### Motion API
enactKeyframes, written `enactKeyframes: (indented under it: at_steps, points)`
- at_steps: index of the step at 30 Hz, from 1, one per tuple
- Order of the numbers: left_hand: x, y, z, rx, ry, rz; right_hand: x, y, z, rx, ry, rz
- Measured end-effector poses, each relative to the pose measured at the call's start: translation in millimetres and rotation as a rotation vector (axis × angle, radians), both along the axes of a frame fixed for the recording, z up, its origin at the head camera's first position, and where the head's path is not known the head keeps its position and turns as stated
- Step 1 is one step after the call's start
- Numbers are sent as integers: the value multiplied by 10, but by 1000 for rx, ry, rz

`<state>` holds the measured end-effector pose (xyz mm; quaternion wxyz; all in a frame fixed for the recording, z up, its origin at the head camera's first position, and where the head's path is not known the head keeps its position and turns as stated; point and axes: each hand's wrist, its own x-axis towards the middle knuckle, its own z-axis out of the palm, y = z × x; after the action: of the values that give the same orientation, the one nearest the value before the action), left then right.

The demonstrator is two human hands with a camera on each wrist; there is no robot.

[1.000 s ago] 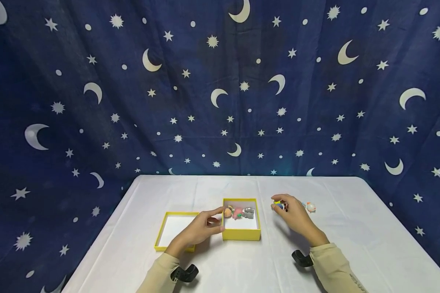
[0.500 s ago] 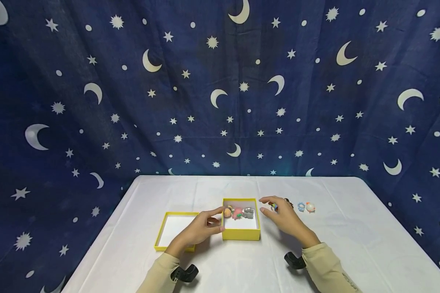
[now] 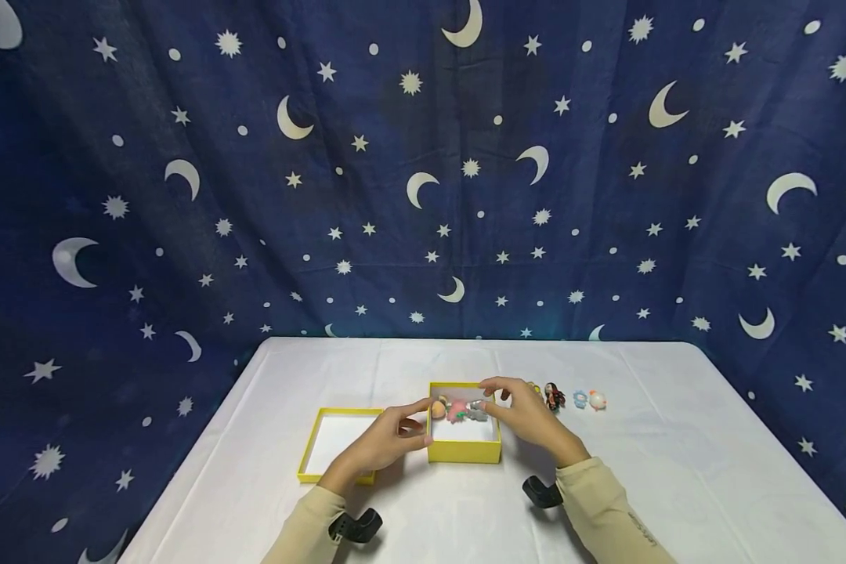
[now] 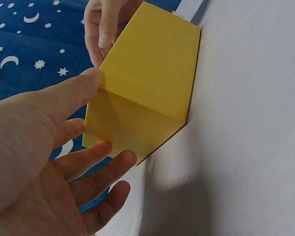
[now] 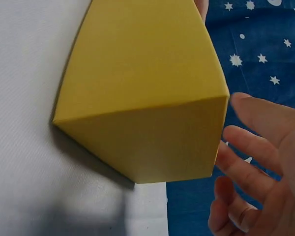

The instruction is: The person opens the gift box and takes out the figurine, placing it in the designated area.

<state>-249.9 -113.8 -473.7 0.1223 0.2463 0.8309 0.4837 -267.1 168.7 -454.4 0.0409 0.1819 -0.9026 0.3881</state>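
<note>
A yellow box [image 3: 464, 452], white inside, stands on the table with several small toy figures in it. Among them I make out an orange round-headed figure [image 3: 439, 409], a pink figure [image 3: 457, 411] and a grey figure [image 3: 477, 413]. My left hand [image 3: 384, 444] rests against the box's left side, fingers spread and thumb tip at the corner. At the opposite side, my right hand [image 3: 527, 413] has its thumb at the box's edge; no toy shows between its fingers in the right wrist view [image 5: 265, 157]. Its outer fingers are bent loosely.
A shallow yellow-rimmed lid [image 3: 305, 458] lies left of the box, partly behind my left hand. Right of my right hand lie a dark-haired doll [image 3: 554, 397], a blue figure [image 3: 580, 399] and a white-and-orange figure [image 3: 597, 399]. A starry curtain [image 3: 366, 196] hangs behind the table.
My right hand has moved left from the loose figures to the box's right side, uncovering the dark-haired doll and the blue figure. My left hand has stayed at the box.
</note>
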Motion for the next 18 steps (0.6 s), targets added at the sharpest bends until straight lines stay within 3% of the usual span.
enactKeyframes:
  at_steps: [12,18]
  points:
    - [11,-4,10,2,-16,1,-7,-168,-4,186,-31,-56]
    - [-3,7,9,2,-16,-2,-15,-245,2,262,24,-87]
